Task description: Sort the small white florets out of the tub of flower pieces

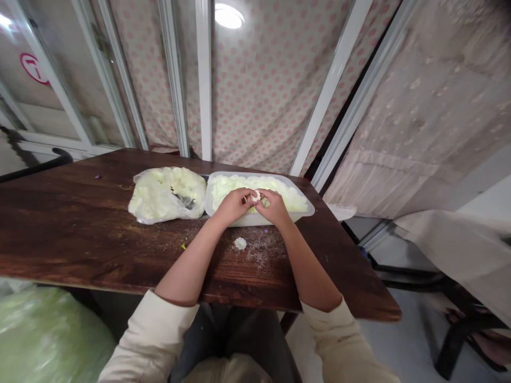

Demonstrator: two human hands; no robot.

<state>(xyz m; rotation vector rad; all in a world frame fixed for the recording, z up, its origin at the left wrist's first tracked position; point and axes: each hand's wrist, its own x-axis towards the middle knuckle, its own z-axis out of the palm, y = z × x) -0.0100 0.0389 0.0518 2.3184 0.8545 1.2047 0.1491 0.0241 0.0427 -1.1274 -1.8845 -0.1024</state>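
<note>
My left hand (236, 204) and my right hand (273, 206) meet over the near side of a white plastic tub (310, 208). Between their fingertips they pinch a small white ruffled flower-like piece (256, 196). Pale greenish-white pieces (225, 186) fill the tub, too small to make out singly. On the table just in front of the tub lies another white ruffled flower-like piece (240, 243), with pale crumbs scattered around it. To the left of the tub, a clear plastic bag (154, 213) holds more pale yellowish pieces.
The dark wooden table (99, 223) has tiny purple and yellow bits on it. A large bag of pale green material (48, 335) stands low at left. Dotted curtains (259, 90) hang behind white-framed glass. A black chair armrest (459, 335) is at lower right.
</note>
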